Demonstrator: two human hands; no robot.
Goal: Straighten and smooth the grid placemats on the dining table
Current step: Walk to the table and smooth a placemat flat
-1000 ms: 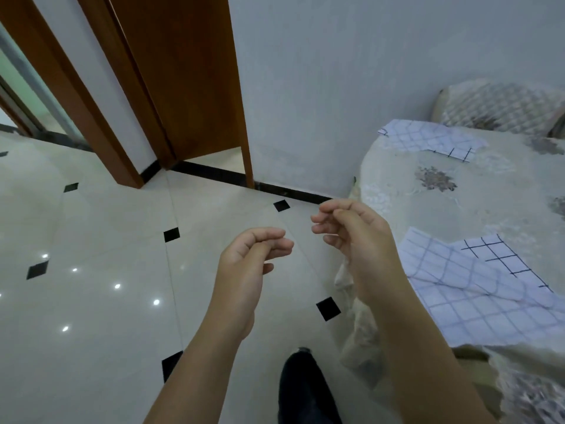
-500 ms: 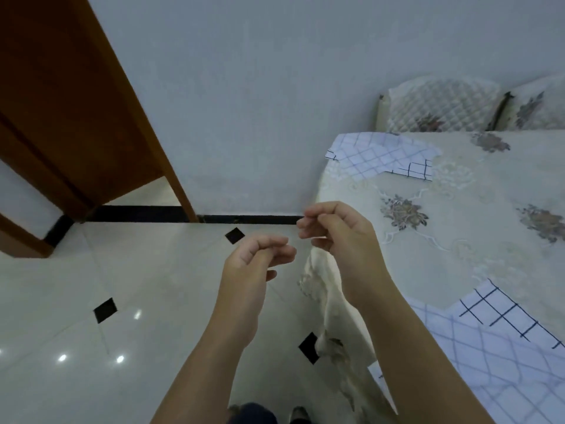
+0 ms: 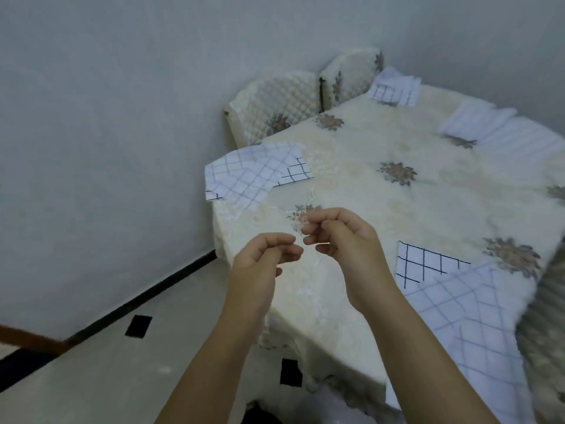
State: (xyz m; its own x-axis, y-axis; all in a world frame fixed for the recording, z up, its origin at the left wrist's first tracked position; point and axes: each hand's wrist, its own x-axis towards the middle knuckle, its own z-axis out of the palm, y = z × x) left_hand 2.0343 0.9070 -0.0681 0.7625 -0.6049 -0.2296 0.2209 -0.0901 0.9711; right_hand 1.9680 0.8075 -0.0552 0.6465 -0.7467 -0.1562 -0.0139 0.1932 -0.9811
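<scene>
head view: rumpled placemat sits just right of the right hand, so that side goes first imo

both hands hover over the near-left corner of the dining table (image 3: 397, 209), touching nothing. left hand (image 3: 263, 261) and right hand (image 3: 345, 240) each have the fingers curled in toward the thumb, tips almost meeting in the middle, and i can't spot anything held in either.

the bit that matters: the closest grid placemat (image 3: 452, 304) lies to the right of the right hand and a bit back toward the body, close by. it's rumpled, with one corner flipped over showing bolder dark lines. its long side runs from the tabletop out over the near edge, so part of it droops off. the right hand is clearly the nearer one, and the left would have to cross over.

the second placemat (image 3: 250, 175) is ahead of the left hand, slightly to its left, well apart, also folded and poking past the table edge. a third placemat (image 3: 394, 90) sits far beyond the right hand, too blurry to judge.

my guess: the right hand opens, reaches right, and drags that mat back onto the table.
</scene>
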